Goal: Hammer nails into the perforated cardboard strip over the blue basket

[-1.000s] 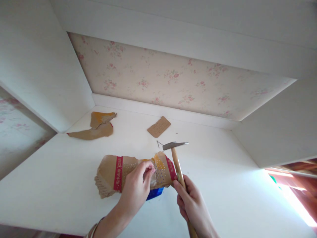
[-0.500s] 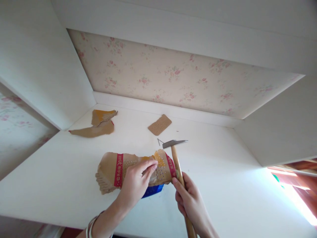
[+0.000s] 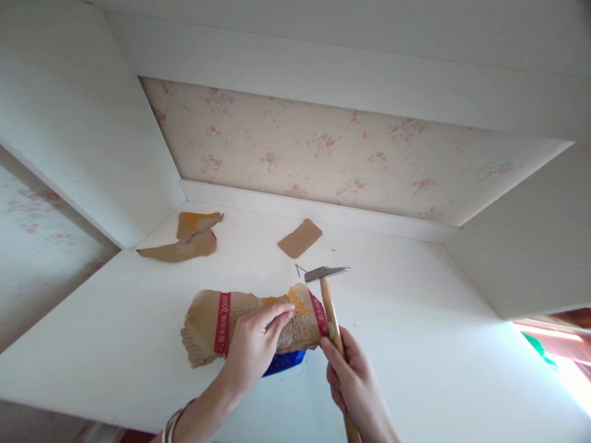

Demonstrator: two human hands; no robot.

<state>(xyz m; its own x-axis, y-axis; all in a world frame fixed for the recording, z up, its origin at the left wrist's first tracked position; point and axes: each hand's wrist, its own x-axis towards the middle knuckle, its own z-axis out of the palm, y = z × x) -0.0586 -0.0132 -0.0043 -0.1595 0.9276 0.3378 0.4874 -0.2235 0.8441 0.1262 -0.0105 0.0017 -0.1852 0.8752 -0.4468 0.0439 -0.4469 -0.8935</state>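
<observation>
A crumpled piece of brown cardboard (image 3: pixel 203 314) with red printed bands and many small punched holes lies over a blue object (image 3: pixel 286 362), most of which it hides. Above the cardboard, the thumb and forefinger of my left hand (image 3: pixel 258 332) are pinched together; whatever sits between the fingertips is too small to make out. My right hand (image 3: pixel 353 369) is wrapped round the wooden handle of a hammer (image 3: pixel 327 274), its metal head pointing away from me beyond the cardboard's right end. Just left of the hammer head are thin nails (image 3: pixel 298 269) on the white surface.
On the white tabletop (image 3: pixel 392 295), torn cardboard scraps (image 3: pixel 180 249) lie at the back left. A small perforated cardboard rectangle (image 3: pixel 300 238) rests near the back edge. White panels enclose the sides, with flowered wallpaper (image 3: pixel 318 147) behind. Something green (image 3: pixel 535 344) shows beyond the right edge.
The whole view has shifted slightly, so the scene sits a little lower in the picture. Both hands, the hammer and the cardboard keep nearly the same places relative to each other.
</observation>
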